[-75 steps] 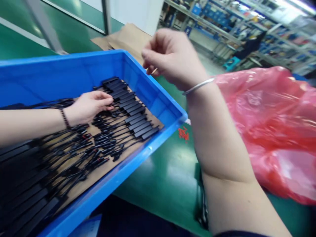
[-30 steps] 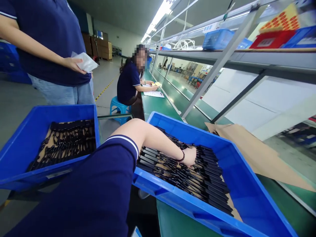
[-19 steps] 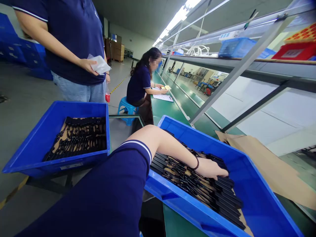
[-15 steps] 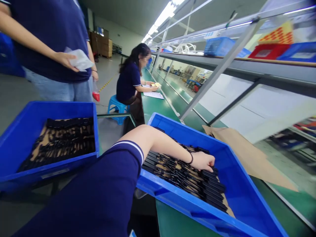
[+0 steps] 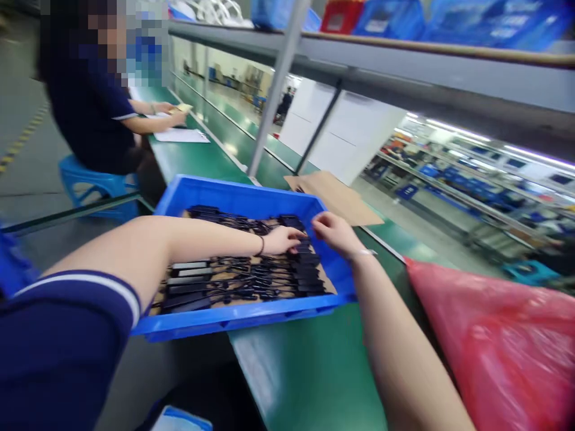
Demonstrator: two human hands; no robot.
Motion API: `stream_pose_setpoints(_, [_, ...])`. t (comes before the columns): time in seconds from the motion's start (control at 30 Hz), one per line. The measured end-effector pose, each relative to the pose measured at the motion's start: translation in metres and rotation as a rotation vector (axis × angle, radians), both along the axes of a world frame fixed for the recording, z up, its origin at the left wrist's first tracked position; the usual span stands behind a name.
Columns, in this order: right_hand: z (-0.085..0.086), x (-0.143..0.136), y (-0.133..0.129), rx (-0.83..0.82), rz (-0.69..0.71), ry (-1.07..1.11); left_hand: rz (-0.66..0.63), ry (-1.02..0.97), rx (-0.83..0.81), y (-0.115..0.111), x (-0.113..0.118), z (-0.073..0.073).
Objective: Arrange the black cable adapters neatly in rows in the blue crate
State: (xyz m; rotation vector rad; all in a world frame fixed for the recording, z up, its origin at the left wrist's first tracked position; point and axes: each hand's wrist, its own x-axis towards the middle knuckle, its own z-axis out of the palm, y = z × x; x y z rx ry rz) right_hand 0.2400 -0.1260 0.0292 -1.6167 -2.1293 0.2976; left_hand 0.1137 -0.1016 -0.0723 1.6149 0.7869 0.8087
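A blue bin stands on the green bench, holding rows of black parts with thin cables on brown cardboard. My left hand reaches into it, its curled fingers on the black blocks near the right end; whether it grips one I cannot make out. Over the bin's right rim is my right hand, thumb and fingertips bent together, and what may be between them is too small to tell.
Brown paper sheets lie behind the bin. A red plastic bag is at the right. A seated person handles something at the bench, back left. A shelf with bins crosses above.
The view has swung right and down. My right hand has come into view beside the bin, along with the red bag. My left hand remains over the black parts. The standing person has left the view.
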Motion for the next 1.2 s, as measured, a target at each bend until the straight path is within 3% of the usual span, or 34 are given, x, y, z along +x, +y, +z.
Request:
stream_pose_setpoints(0.1, [-0.017, 0.022, 0.007, -0.018, -0.05, 0.002, 0.053, -0.088, -0.126, 0.004, 0.001, 0.0])
stream_pose_setpoints(0.27, [-0.036, 0.022, 0.013, -0.077, -0.076, -0.056, 0.109, -0.135, -0.192, 0.002, -0.001, 0.004])
stream_pose_setpoints(0.67, [-0.038, 0.013, 0.005, -0.076, -0.063, -0.289, 0.129, -0.098, -0.181, 0.004, 0.001, -0.002])
stream_pose_setpoints(0.97, [-0.036, 0.013, 0.005, -0.122, -0.069, -0.272, 0.162, -0.102, -0.2, 0.001, 0.003, -0.004])
stream_pose_setpoints(1.2, [-0.034, 0.016, 0.003, -0.229, -0.097, -0.258, 0.068, -0.042, -0.132, 0.003, -0.001, -0.002])
